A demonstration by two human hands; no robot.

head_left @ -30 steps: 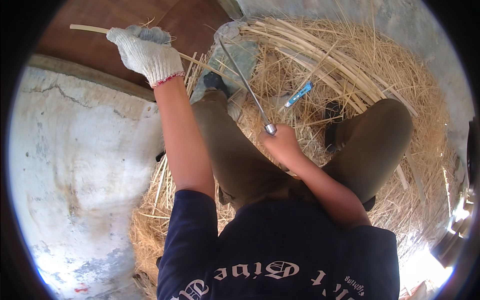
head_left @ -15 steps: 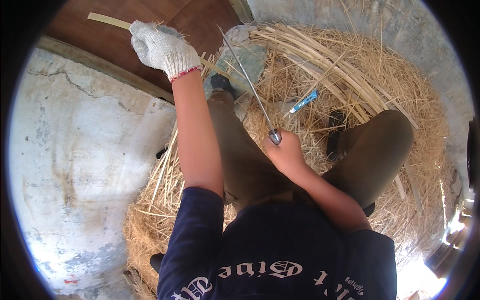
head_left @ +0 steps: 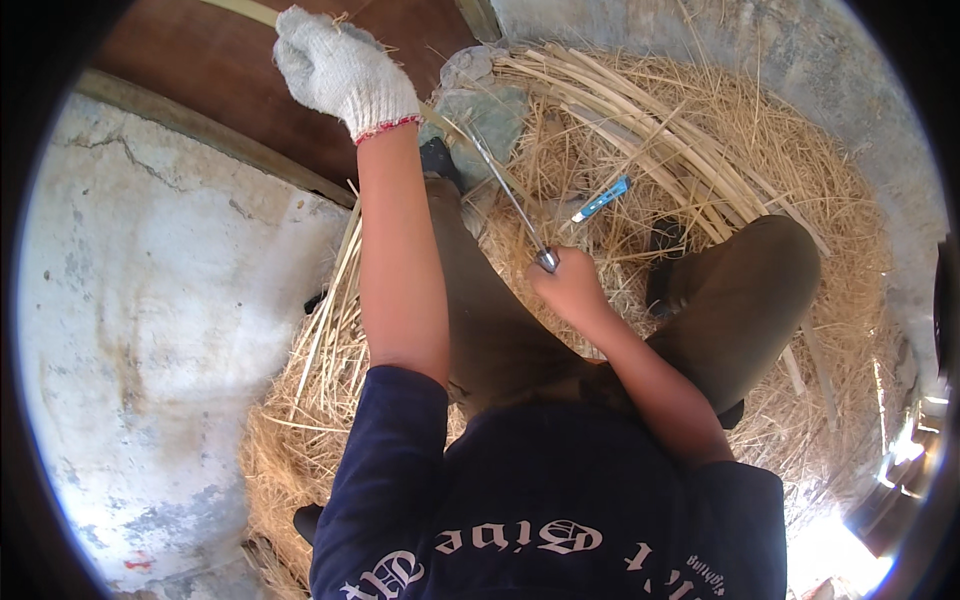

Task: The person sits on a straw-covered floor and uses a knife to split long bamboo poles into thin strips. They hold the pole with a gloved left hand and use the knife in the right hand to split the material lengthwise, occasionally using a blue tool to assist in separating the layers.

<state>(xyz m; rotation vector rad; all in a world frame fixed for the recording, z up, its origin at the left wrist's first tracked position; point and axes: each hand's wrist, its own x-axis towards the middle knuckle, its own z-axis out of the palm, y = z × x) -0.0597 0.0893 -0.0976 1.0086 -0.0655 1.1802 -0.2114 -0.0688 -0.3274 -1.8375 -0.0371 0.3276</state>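
The person's left hand (head_left: 345, 75), in a white knitted glove with a red-edged cuff, is raised well to the left of and beyond a light-blue plastic box cutter (head_left: 601, 199). Its fingers are closed around a long, flat, pale-yellow strip (head_left: 238, 8) of plant material, which juts out past the knuckles on one side and slants from beneath the cuff toward the cutter on the other. The bare right hand (head_left: 568, 285), just on the body side of the cutter, is a closed fist around the handle end of a long, slender metal blade (head_left: 510, 195). The blade points away from the body, passing left of the cutter; it lies close to the strip, but whether the two touch cannot be told. The cutter rests on a thick bed of dry, tan, straw-like shavings (head_left: 830, 190). Beyond it and to its right lies a loose bundle of long, pale-tan flat strips (head_left: 680, 140); beyond it and to its left sits a flat, grey-green stone slab (head_left: 490, 120).
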